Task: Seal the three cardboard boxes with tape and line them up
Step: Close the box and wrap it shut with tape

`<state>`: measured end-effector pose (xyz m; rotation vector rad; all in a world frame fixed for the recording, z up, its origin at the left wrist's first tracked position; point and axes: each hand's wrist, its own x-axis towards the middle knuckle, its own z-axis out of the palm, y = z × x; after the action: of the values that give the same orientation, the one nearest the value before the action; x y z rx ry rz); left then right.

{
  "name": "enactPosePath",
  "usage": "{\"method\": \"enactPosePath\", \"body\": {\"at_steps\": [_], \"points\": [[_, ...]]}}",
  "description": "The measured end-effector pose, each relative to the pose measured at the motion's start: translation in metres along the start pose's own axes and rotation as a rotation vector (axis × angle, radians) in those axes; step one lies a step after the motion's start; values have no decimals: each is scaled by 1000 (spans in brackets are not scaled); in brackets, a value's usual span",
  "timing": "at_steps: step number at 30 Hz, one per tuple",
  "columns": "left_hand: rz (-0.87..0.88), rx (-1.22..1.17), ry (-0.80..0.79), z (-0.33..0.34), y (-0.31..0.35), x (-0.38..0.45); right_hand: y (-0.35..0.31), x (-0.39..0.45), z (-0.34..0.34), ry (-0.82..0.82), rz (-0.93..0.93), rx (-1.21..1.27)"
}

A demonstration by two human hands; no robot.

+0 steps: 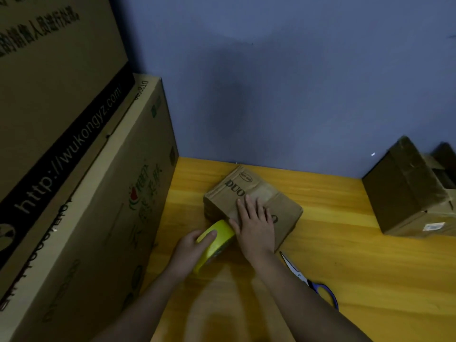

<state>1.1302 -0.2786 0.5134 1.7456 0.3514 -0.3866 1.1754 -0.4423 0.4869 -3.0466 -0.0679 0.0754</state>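
Note:
A small flat cardboard box (251,191) printed "DUO" lies on the yellow wooden table (345,255) near the blue wall. My right hand (255,227) lies flat on its top with straight fingers, pressing down. My left hand (191,250) grips a yellow roll of tape (217,239) standing on edge against the box's near left side. A second, taller cardboard box (407,193) with glossy tape on it stands at the right edge, and part of another box (444,164) shows behind it.
Scissors (311,280) with blue-purple handles lie on the table right of my right forearm. Two large printed cartons (74,181) are stacked along the left side. The blue wall (296,82) closes off the table at the back.

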Motion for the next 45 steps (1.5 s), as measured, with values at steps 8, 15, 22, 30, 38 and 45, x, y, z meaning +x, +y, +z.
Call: {"method": "enactPosePath", "body": {"at_steps": [8, 15, 22, 30, 38, 45], "points": [[164, 136, -116, -6, 75, 12, 19, 32, -50, -64, -5, 138], [209, 340, -225, 11, 158, 34, 53, 57, -77, -206, 79, 475], [560, 665, -130, 33, 169, 45, 85, 80, -77, -232, 137, 743], [788, 1066, -7, 77, 192, 75, 122, 101, -72, -233, 253, 835], [736, 1007, -254, 103, 209, 104, 153, 113, -57, -233, 431, 829], [766, 1083, -128, 128, 215, 102, 159, 115, -47, -223, 448, 837]]}}
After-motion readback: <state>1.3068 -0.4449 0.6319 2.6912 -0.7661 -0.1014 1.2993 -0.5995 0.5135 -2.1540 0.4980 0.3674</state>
